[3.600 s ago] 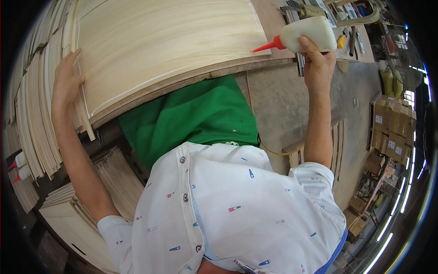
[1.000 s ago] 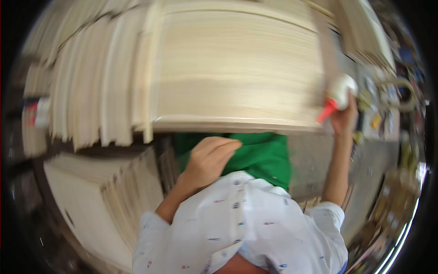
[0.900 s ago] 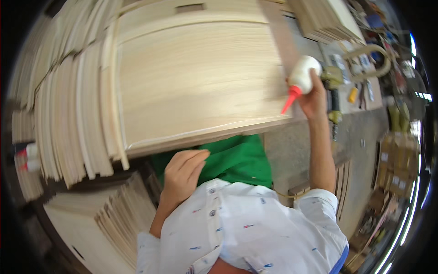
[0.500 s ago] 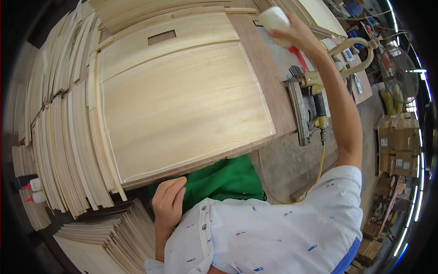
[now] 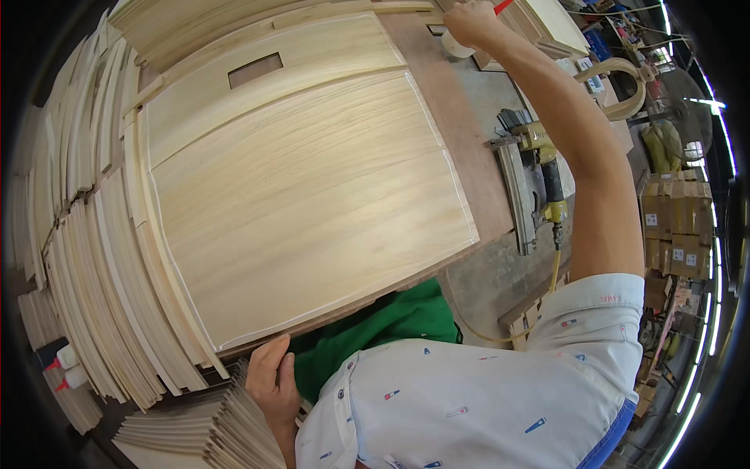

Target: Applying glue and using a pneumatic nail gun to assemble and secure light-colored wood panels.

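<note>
My right hand (image 5: 473, 25) is wrapped round a white glue bottle (image 5: 456, 47) at the far right corner of the workbench. Its red nozzle (image 5: 502, 7) points up and away from the panel. A pale plywood panel (image 5: 312, 195) lies before me, with a white glue line along its near, left and right edges. Beside the panel's near left corner is my left hand (image 5: 273, 379), loosely bent, thumb apart from the fingers, with nothing visible in it. A yellow and black air stapler (image 5: 544, 168) stands below my right forearm.
Thin wood strips (image 5: 101, 289) are stacked along the left, with more boards (image 5: 203, 31) behind the panel. Two white red-tipped bottles (image 5: 72, 377) lie at far left. A yellow hose (image 5: 500, 338) trails from the stapler. Cardboard boxes (image 5: 676, 223) stand at right.
My right hand has moved away and slightly left, turning the glue bottle from nozzle down to nozzle up. My left hand appears lower and further left as the view shifted.
</note>
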A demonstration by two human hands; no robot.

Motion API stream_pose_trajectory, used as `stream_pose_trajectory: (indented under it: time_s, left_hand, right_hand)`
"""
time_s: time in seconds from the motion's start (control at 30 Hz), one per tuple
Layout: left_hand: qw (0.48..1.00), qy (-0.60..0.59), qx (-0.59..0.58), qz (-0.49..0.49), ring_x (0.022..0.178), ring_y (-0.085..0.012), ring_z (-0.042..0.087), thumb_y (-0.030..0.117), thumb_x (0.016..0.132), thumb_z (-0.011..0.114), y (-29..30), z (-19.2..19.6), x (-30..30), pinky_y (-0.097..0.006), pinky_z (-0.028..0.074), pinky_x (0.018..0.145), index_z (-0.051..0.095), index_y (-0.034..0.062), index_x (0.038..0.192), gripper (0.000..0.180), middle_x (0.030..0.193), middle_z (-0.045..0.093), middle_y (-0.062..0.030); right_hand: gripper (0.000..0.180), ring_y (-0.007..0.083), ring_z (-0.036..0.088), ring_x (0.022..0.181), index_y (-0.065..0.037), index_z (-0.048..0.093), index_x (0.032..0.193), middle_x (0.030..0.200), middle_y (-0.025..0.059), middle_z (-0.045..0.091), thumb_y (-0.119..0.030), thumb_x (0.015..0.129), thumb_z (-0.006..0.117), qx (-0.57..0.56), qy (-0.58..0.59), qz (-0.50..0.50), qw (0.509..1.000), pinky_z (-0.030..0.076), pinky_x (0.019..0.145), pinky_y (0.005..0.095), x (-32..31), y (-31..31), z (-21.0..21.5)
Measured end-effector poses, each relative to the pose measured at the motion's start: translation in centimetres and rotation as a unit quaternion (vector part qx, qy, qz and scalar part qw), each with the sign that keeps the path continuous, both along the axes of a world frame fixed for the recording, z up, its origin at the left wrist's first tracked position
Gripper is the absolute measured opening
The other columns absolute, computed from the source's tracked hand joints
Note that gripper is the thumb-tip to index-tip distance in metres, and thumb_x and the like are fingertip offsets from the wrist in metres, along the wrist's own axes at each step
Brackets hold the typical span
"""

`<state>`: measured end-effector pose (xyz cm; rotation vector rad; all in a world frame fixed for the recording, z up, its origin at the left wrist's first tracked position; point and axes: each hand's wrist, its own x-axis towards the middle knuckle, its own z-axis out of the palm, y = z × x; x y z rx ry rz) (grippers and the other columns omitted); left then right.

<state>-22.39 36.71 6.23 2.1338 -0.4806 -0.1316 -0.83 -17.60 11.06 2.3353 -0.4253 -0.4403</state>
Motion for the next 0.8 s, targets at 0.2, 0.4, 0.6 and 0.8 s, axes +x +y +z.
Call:
stream_pose_trajectory:
  time_s: [0.2, 0.4, 0.6, 0.8]
  left_hand:
    - [1.000, 0.004, 0.002, -0.010, 0.089, -0.0299, 0.066, -0.009, 0.079, 0.065, -0.1, 0.2, 0.5, -0.035, 0.052, 0.080, 0.067, -0.0008, 0.103, 0.025, 0.099, 0.068, -0.0169]
    - [1.000, 0.009, 0.017, 0.007, 0.090, -0.0297, 0.066, -0.009, 0.079, 0.065, -0.5, 0.2, 0.8, -0.035, 0.052, 0.080, 0.067, -0.0016, 0.102, 0.025, 0.099, 0.068, -0.0165]
    - [1.000, -0.022, -0.019, -0.009, 0.090, -0.0297, 0.066, -0.008, 0.077, 0.066, -1.7, 1.0, 1.2, -0.035, 0.052, 0.079, 0.068, -0.0011, 0.098, 0.022, 0.098, 0.069, -0.0156]
    - [0.995, -0.087, 0.005, -0.041, 0.084, -0.0296, 0.065, -0.003, 0.075, 0.070, -0.5, 1.4, 1.8, -0.035, 0.053, 0.072, 0.069, 0.0021, 0.099, 0.024, 0.095, 0.068, -0.0138]
  right_hand:
    - [0.026, 0.0279, 0.064, 0.111, -0.014, 0.073, 0.107, 0.114, 0.0092, 0.069, -0.020, 0.084, 0.064, -0.001, 0.036, -0.013, 0.999, 0.049, 0.085, 0.0509, -0.4, -0.3, -0.8]
    - [0.053, 0.0304, 0.067, 0.088, -0.006, 0.068, 0.107, 0.103, 0.0161, 0.069, -0.011, 0.056, 0.084, -0.037, 0.156, 0.017, 0.987, 0.055, 0.071, 0.0415, -4.0, -1.5, -1.5]
    - [0.041, 0.0337, 0.061, 0.106, -0.007, 0.074, 0.089, 0.103, 0.0152, 0.069, -0.011, 0.050, 0.084, 0.043, 0.078, 0.017, 0.996, 0.053, 0.081, 0.0426, -6.5, -1.1, -1.5]
    - [0.039, 0.0359, 0.056, 0.109, -0.002, 0.065, 0.107, 0.109, 0.0164, 0.062, -0.014, 0.071, 0.071, 0.207, -0.081, 0.160, 0.962, 0.046, 0.093, 0.0434, -7.9, 0.5, -0.7]
